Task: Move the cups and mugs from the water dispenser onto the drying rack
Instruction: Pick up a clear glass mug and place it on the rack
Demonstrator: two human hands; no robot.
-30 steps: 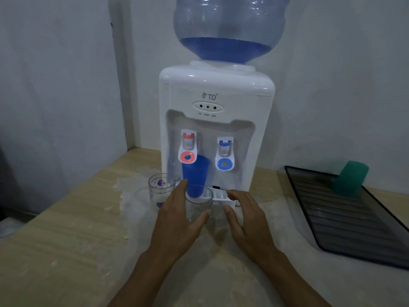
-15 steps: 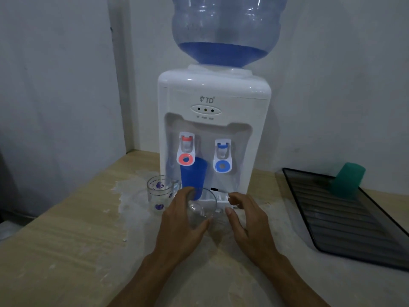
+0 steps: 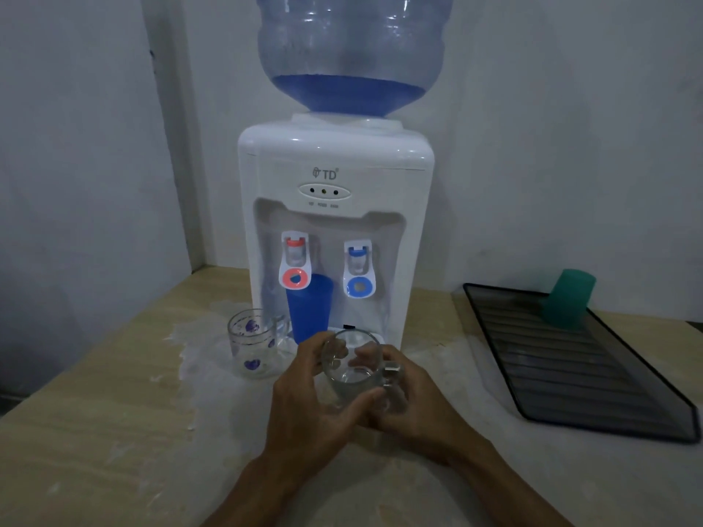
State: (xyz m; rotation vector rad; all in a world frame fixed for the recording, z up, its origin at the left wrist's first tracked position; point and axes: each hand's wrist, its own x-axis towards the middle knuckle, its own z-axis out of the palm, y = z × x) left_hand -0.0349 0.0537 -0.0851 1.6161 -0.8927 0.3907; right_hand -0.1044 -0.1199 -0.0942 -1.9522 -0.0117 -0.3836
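Observation:
A clear glass mug (image 3: pixel 355 368) is held in front of the white water dispenser (image 3: pixel 334 207), tilted toward me. My left hand (image 3: pixel 308 408) wraps its left side and my right hand (image 3: pixel 414 401) grips its right side at the handle. A blue plastic cup (image 3: pixel 309 308) stands upright under the red tap. A clear mug with purple hearts (image 3: pixel 253 348) stands on the table left of the dispenser. A green cup (image 3: pixel 568 298) lies upside down on the far end of the black drying rack (image 3: pixel 570 370).
The wooden table (image 3: pixel 95 431) has a whitish worn patch around the dispenser. Walls close in behind and to the left. A large blue water bottle (image 3: pixel 352 51) sits on top of the dispenser.
The clear glass mug has come off the dispenser tray toward me. My right hand has closed onto its handle side, so both hands now hold it.

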